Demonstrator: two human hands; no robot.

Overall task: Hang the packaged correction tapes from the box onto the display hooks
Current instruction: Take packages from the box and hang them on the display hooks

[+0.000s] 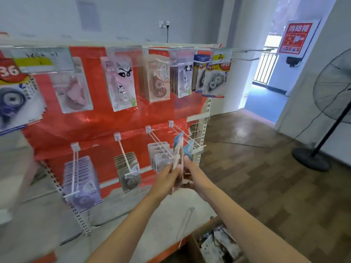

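top-left pack (13,95) reads "36"; panda pack (121,82) text too blurred to read; right-hand packs (213,80) show "pet". left hand (167,177) and right hand (190,177) both grip a stack of correction tapes (178,154) at the lower right hook (186,135). box (214,243) at bottom right holds more packs. red sign (296,37) unreadable.
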